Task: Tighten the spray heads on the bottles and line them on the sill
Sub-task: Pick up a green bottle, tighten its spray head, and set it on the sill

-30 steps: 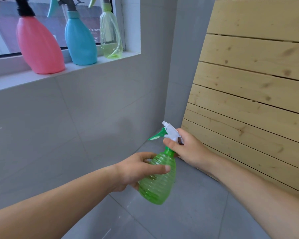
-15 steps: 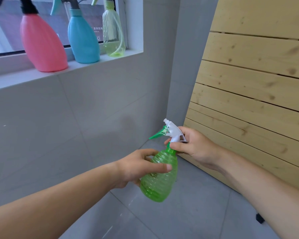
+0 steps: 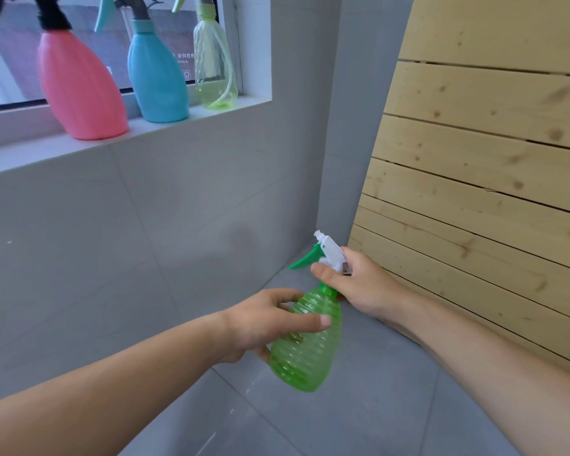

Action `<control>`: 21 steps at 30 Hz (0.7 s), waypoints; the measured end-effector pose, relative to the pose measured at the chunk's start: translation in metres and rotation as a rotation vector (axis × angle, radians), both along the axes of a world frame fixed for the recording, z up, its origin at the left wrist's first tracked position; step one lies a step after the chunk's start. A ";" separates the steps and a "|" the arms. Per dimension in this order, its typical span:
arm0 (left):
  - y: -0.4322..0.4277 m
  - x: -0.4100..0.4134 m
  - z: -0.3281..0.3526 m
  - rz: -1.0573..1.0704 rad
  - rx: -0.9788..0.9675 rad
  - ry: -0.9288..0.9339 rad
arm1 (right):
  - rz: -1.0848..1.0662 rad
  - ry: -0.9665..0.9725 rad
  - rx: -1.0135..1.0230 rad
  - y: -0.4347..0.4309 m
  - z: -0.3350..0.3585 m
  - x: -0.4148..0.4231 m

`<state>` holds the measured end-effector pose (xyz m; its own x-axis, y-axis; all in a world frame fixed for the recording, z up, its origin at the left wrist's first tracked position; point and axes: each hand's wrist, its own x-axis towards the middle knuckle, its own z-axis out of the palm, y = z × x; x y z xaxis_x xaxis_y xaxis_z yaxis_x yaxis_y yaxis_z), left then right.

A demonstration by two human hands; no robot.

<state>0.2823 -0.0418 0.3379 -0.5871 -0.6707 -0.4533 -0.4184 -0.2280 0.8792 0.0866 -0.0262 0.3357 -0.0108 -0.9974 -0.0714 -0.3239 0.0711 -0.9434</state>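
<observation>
A ribbed green bottle (image 3: 305, 353) is held in the air, tilted, above the floor. My left hand (image 3: 264, 322) wraps its body. My right hand (image 3: 359, 284) grips the white spray head (image 3: 330, 250) with its green trigger at the neck. On the white sill (image 3: 20, 156) at the upper left stand a pink bottle (image 3: 79, 90), a blue bottle (image 3: 157, 80) and a clear yellow-green bottle (image 3: 214, 67), side by side, each with a spray head that the frame's top edge partly cuts off.
A slatted wooden panel (image 3: 481, 179) leans along the right side. Grey tiled wall (image 3: 145, 232) runs below the sill, and grey floor tiles (image 3: 359, 416) lie under the bottle. A window pane sits behind the sill bottles.
My right hand has turned on the spray head, its thumb now across the front of the neck. The green bottle stays in about the same place.
</observation>
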 end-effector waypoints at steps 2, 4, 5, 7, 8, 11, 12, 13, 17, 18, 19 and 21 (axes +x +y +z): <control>-0.002 0.001 0.001 0.014 -0.002 0.009 | 0.066 -0.180 0.039 0.000 0.005 -0.005; -0.003 0.001 0.002 0.026 -0.006 0.017 | 0.098 -0.220 0.022 0.000 0.009 -0.010; -0.002 0.001 0.002 0.030 -0.004 0.017 | 0.084 -0.173 0.002 0.001 0.009 -0.009; 0.000 0.000 0.000 0.021 0.003 0.009 | 0.011 -0.014 -0.036 0.002 0.005 -0.002; 0.000 0.000 0.000 0.016 0.002 0.004 | -0.017 0.034 -0.045 0.002 0.003 0.002; -0.001 -0.001 0.000 0.022 -0.004 0.005 | 0.018 -0.093 0.019 0.003 0.007 0.001; -0.002 0.000 0.000 0.028 -0.006 0.009 | 0.061 -0.164 0.042 0.003 0.009 -0.003; -0.002 0.000 0.001 0.034 -0.008 0.015 | 0.094 -0.188 0.046 0.004 0.012 -0.006; -0.001 0.000 -0.001 0.029 -0.017 0.012 | -0.009 0.059 -0.012 0.004 0.006 0.001; -0.001 0.000 -0.002 0.023 -0.015 0.010 | -0.035 0.097 -0.012 0.003 0.005 0.003; -0.001 0.000 -0.002 0.022 -0.012 0.011 | -0.032 0.080 -0.001 0.003 0.005 0.003; -0.003 0.001 -0.001 0.027 -0.006 0.024 | 0.047 -0.086 0.034 0.003 0.009 -0.003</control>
